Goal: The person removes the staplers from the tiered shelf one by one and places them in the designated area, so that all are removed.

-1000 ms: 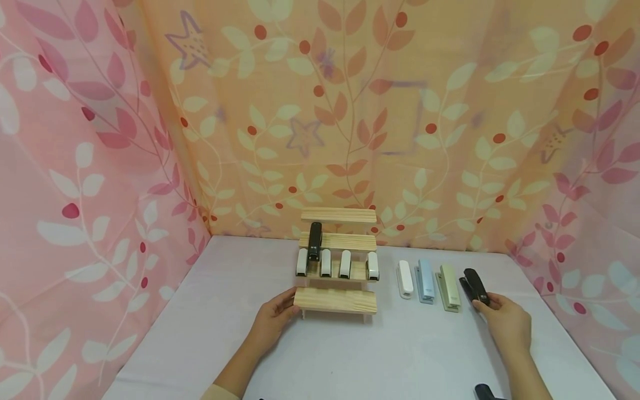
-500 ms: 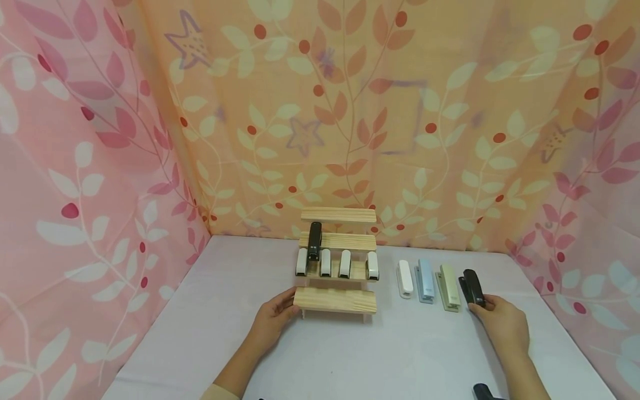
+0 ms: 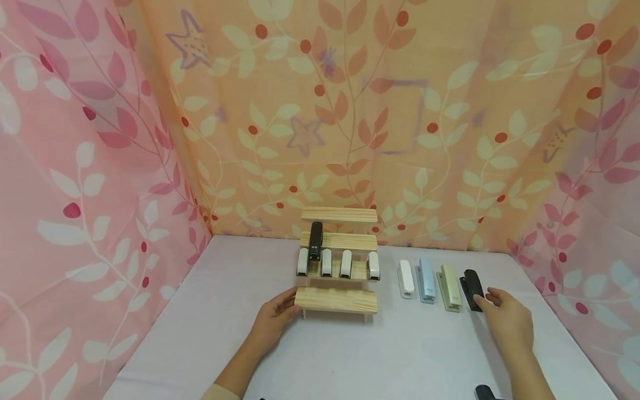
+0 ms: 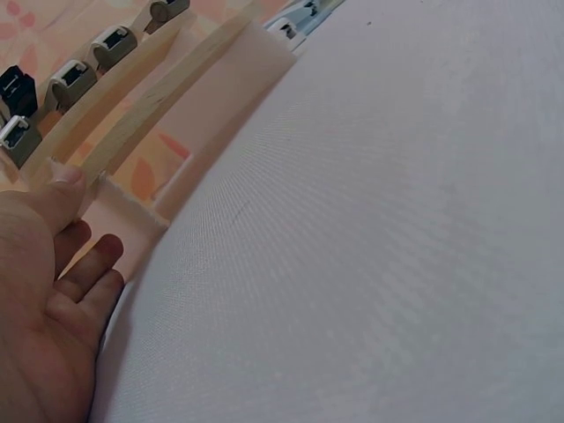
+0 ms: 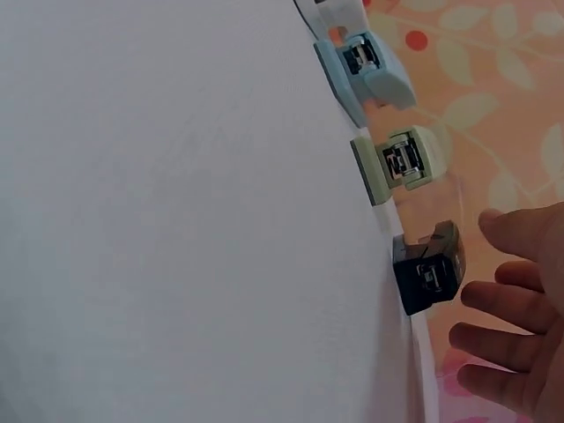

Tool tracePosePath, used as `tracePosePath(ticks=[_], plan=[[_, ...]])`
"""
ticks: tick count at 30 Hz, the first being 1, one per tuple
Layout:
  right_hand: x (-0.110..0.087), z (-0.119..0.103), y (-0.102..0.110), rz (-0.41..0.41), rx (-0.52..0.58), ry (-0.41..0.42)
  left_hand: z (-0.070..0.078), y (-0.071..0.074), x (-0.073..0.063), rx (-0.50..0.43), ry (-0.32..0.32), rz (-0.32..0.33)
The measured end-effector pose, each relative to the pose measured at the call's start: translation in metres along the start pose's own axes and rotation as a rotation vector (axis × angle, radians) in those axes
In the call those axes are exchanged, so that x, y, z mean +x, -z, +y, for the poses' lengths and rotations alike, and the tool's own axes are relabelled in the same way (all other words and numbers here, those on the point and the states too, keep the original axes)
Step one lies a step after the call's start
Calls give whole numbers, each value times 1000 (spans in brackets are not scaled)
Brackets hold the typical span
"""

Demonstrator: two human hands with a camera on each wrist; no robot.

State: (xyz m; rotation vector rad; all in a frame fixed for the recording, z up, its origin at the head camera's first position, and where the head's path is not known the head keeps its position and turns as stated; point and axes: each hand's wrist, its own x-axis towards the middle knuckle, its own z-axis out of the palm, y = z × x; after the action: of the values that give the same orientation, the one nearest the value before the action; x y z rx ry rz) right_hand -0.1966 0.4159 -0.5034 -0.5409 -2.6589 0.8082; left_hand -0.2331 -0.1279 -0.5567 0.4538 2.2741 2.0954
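Observation:
A tiered wooden rack (image 3: 336, 299) stands on the white tabletop. My left hand (image 3: 272, 321) holds the left end of its lowest tier, the thumb on the plank in the left wrist view. One tier of the rack bears several small white staplers (image 3: 345, 264), and a black stapler (image 3: 315, 240) lies on the tier behind them. At the right, another black stapler (image 3: 472, 290) rests on the table at the end of a row. Right beside it is my right hand (image 3: 509, 322), its fingers spread and holding nothing; a gap shows between them in the right wrist view.
To the left of the right-hand black stapler stand a green stapler (image 3: 449, 288), a blue stapler (image 3: 426, 281) and a white stapler (image 3: 406, 279). A dark rounded object (image 3: 484, 392) pokes in at the bottom edge. Patterned cloth (image 3: 450, 166) closes off the back and sides.
My right hand has turned the black stapler straighter, in line with the row, set it down and let go of it. The left hand stays on the rack.

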Motion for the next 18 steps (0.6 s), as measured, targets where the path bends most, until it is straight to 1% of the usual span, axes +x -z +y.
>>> tracePosePath(ticks=[3,6,8,13,18], plan=[[-3,-11,4,31,82,17,0,0,0,-3,0,-2],[-6,-27,11,62,144,57,1,-1,0,-1,-2,-2],[-11,-42,16,60,189,75,1,-2,0,4,-5,-9],[-22,-84,25,25,247,133,0,-1,0,1,2,-3],[-31,-120,25,50,308,210,1,-1,-1,-4,7,6]])
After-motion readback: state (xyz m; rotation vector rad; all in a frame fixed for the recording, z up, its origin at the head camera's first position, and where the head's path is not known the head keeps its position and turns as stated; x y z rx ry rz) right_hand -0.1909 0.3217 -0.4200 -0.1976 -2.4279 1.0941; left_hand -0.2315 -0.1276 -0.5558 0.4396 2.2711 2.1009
